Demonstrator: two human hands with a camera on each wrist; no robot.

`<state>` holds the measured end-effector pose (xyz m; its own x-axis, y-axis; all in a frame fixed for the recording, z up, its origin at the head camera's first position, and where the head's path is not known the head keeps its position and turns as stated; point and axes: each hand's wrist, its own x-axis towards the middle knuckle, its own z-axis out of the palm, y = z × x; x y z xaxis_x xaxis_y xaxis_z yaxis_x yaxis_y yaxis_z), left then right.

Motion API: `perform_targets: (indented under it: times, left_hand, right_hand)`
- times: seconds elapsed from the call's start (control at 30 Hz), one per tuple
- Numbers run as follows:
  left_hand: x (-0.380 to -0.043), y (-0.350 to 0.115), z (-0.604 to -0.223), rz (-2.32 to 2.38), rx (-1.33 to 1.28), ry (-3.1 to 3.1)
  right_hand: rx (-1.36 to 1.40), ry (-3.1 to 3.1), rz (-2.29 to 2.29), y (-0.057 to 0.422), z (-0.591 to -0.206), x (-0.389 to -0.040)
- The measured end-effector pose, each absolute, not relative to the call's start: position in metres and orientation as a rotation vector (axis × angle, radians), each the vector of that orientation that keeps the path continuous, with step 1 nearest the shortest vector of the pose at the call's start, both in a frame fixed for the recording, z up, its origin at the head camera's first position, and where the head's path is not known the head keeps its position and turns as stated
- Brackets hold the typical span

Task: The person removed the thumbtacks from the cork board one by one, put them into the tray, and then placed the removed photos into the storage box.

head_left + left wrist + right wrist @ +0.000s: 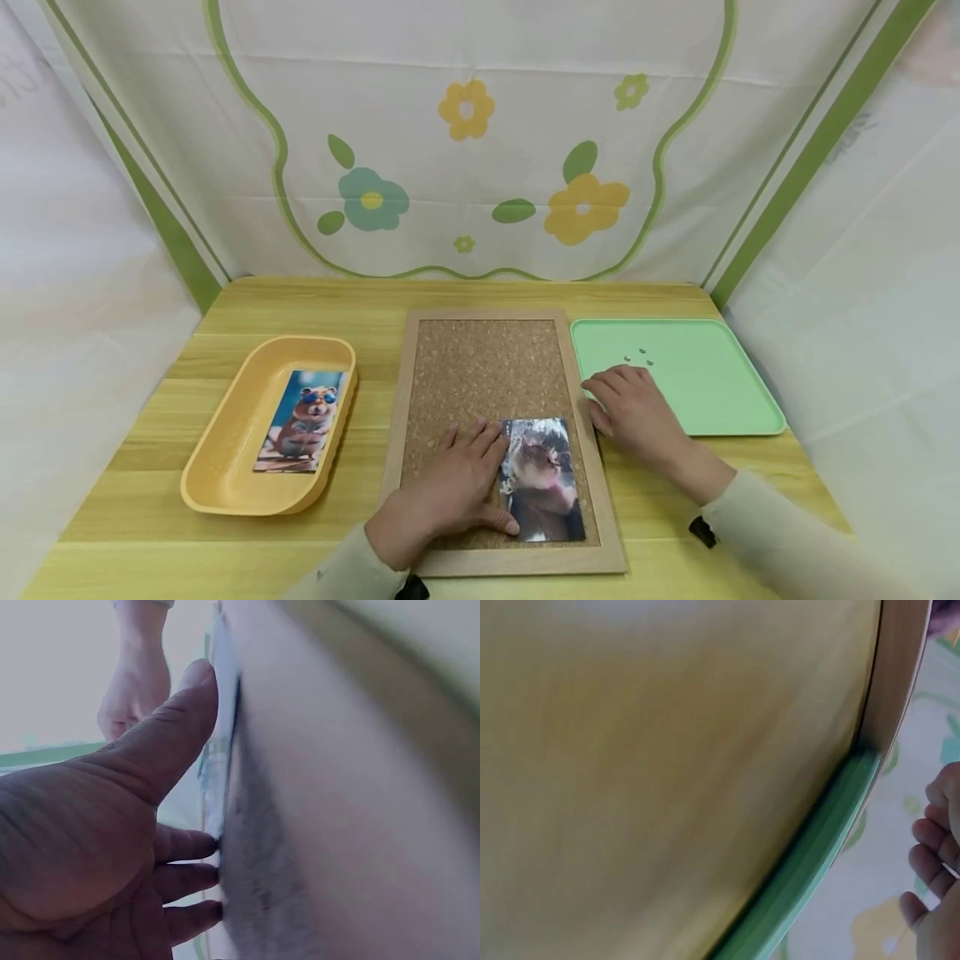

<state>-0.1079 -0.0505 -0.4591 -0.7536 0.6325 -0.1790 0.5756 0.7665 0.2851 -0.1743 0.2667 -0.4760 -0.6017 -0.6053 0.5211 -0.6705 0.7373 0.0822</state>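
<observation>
My left hand [457, 475] lies spread on the cork board [487, 358], its thumb and index finger along the left side of a glossy animal photo [540, 479]. In the left wrist view, the thumb [187, 705] stands apart from the fingers, whose tips meet the board's surface. Above the left edge of the green tray [705, 375], beside the board's wooden frame, hangs my right hand [637, 417]. Its fingers are loosely bent, with a gap between thumb and index finger in the head view. Several tiny metallic pieces [642, 351] lie on the tray, just beyond that hand.
A yellow bin [217, 467] stands on the left of the wood-grain table [150, 533], holding a picture of a hamster in sunglasses [303, 425]. White cloth with printed flowers [465, 108] encloses the back and sides.
</observation>
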Motion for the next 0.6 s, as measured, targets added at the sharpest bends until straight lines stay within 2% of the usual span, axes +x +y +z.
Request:
perform_targets:
  times: [0.6]
  left_hand:
    - [-0.117,-0.044,-0.446,0.181,0.939,2.741]
  right_hand:
    - [1.096,-2.625,0.145,0.234,-0.483,-0.132]
